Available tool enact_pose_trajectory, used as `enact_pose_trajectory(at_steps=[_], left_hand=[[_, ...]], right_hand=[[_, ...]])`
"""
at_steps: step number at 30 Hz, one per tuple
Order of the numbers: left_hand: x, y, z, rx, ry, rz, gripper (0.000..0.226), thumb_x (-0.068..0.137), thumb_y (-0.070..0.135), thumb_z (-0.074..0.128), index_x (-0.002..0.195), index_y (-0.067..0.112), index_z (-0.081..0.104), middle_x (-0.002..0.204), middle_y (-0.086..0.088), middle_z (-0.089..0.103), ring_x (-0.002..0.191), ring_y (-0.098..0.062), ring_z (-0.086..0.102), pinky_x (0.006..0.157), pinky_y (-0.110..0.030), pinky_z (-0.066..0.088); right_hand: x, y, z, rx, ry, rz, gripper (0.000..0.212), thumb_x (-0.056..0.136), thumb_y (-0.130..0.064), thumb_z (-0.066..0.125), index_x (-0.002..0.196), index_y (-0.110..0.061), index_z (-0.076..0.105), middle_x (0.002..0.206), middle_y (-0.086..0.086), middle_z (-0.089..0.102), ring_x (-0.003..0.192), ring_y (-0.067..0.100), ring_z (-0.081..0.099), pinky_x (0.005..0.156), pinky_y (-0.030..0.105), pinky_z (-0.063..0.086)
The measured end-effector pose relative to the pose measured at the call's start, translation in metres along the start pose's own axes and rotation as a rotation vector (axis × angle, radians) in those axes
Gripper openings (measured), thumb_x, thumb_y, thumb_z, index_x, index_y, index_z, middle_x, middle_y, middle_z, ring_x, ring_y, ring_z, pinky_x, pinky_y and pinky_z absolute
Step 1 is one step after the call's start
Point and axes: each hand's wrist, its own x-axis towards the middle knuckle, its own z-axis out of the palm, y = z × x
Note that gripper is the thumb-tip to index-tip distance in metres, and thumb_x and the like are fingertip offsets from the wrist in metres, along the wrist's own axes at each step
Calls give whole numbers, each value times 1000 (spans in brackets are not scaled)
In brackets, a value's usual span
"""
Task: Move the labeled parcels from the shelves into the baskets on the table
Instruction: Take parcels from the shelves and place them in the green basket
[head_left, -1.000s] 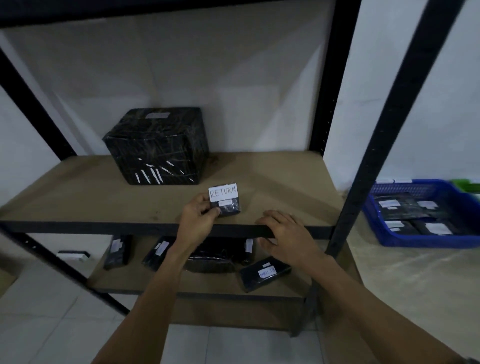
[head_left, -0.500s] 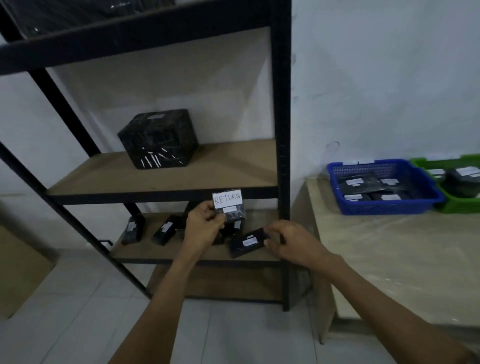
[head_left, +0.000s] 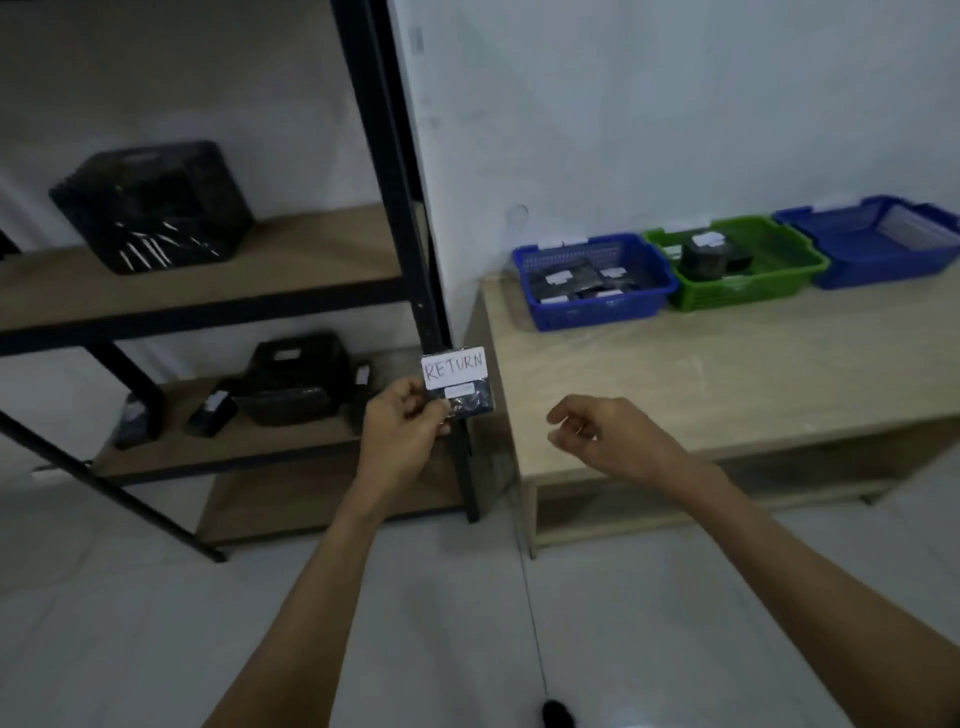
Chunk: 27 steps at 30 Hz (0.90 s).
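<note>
My left hand (head_left: 402, 421) pinches a small black parcel (head_left: 460, 387) whose white label reads RETURN, held upright in front of the shelf post beside the table's left edge. My right hand (head_left: 602, 434) hovers over the table's front left corner with loosely curled fingers and holds nothing. On the table (head_left: 727, 384) against the wall stand three baskets: a blue basket (head_left: 597, 312) with several labeled parcels, a green basket (head_left: 753, 288) with a dark parcel, and a second blue basket (head_left: 878, 260) at the far right.
The black metal shelf unit (head_left: 395, 208) stands to the left. A large black wrapped box (head_left: 150, 208) sits on its middle shelf. The lower shelf (head_left: 249, 441) carries another wrapped box and small labeled parcels. Grey tiled floor lies below.
My view has swung right from the shelf toward the table. My left hand carried the RETURN parcel away from the shelf edge; my right hand left the shelf and now hangs over the table corner.
</note>
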Motion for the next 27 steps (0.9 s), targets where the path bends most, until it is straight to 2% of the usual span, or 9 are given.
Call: enact_pose_trajectory(at_steps=[2, 5, 9, 11, 13, 17, 27], left_hand=[[-19, -3, 27, -3, -44, -31, 23, 88, -7, 55, 97, 13, 62, 93, -2, 70, 70, -8, 62, 55, -13, 50], [-32, -2, 70, -20, -102, -63, 28, 88, -9, 55, 87, 18, 62, 89, 0, 70, 71, -6, 64, 59, -16, 53], [-42, 8, 139, 26, -118, -46, 25, 88, -7, 56, 89, 17, 62, 91, -3, 71, 70, -12, 62, 55, -16, 48], [-48, 17, 179, 67, -130, -32, 19, 88, -7, 55, 93, 11, 62, 88, -3, 70, 65, -11, 59, 49, -10, 42], [-50, 23, 222, 74, -120, -43, 17, 88, -8, 54, 95, 6, 61, 83, -4, 68, 61, -13, 58, 47, -12, 41], [-48, 28, 309, 106, -109, -91, 15, 89, 1, 56, 89, 13, 64, 82, -8, 72, 62, -18, 63, 56, -27, 42], [-13, 45, 477, 110, -149, -139, 16, 90, 6, 59, 88, 21, 66, 84, 2, 71, 71, -13, 63, 65, -29, 46]], right_hand=[[-27, 20, -11, 18, -12, 52, 22, 87, -31, 63, 105, -19, 65, 81, -5, 63, 67, 4, 54, 72, 23, 46], [-58, 55, -33, 10, -22, 107, 23, 88, -33, 61, 108, -21, 63, 86, -6, 63, 73, 7, 57, 70, 23, 46], [-87, 110, -69, 35, 5, 147, 24, 87, -32, 62, 108, -20, 64, 88, -3, 66, 76, 8, 60, 71, 21, 47], [-98, 142, -92, 37, 9, 158, 24, 88, -33, 62, 108, -20, 64, 91, -2, 69, 79, 10, 62, 74, 24, 49], [-108, 176, -116, 27, 9, 163, 23, 88, -32, 61, 108, -21, 63, 93, -2, 69, 80, 9, 62, 76, 25, 50], [-126, 247, -168, 2, 26, 177, 25, 88, -31, 60, 110, -21, 62, 95, -2, 68, 80, 8, 60, 76, 26, 50], [-107, 381, -275, -4, 56, 215, 25, 87, -33, 61, 109, -19, 62, 85, -8, 61, 78, 9, 58, 78, 29, 50]])
